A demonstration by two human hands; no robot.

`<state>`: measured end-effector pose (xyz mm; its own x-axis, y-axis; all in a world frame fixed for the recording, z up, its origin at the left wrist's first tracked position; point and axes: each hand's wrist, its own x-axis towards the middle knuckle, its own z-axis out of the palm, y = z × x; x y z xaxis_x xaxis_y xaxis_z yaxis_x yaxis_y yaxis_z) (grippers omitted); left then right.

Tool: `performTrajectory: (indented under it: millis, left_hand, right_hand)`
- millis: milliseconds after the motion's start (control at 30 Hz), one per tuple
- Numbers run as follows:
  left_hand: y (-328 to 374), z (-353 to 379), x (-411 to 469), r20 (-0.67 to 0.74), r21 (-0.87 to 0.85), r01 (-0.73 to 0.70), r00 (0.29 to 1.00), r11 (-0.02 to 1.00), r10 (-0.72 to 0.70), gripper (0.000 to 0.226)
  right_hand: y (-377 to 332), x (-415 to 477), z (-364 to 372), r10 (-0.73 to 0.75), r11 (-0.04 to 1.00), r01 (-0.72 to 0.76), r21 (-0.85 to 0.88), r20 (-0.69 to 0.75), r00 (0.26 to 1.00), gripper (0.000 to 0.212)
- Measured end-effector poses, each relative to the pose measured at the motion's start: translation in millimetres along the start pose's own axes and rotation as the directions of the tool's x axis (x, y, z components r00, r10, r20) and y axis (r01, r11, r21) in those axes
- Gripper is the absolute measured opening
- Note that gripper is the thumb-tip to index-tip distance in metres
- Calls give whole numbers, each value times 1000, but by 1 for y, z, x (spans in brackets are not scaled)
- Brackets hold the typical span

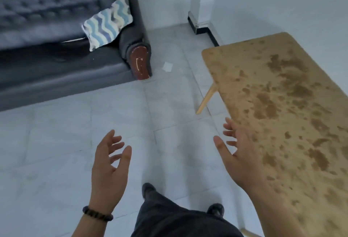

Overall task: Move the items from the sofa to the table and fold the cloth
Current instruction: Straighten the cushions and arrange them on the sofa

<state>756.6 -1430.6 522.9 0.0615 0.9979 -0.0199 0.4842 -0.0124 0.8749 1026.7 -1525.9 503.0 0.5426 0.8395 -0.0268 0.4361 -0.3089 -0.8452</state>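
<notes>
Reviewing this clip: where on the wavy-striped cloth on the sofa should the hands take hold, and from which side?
Probably the loose lower edge of the cloth, which hangs over the sofa seat, approached from the open front. Its upper end lies draped against the armrest and backrest, so that end is harder to get under. Both the left hand and right hand are open and empty, so each could pinch a lower corner.
</notes>
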Motion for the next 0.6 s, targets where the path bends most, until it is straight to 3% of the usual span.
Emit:
performTrajectory:
  millis: [267, 600]
  left_hand:
    - [-98, -148, 61, -239, -63, 209, 946, 976, -218, 49]
    - [-148, -249, 217, -343, -54, 206, 915, 977, -212, 49]
  right_hand:
    - [-113, 48, 199, -139, 985, 163, -49, 316, 939, 54]
    - [-204, 149, 346, -208, 970, 239, -38, 372, 904, 52]
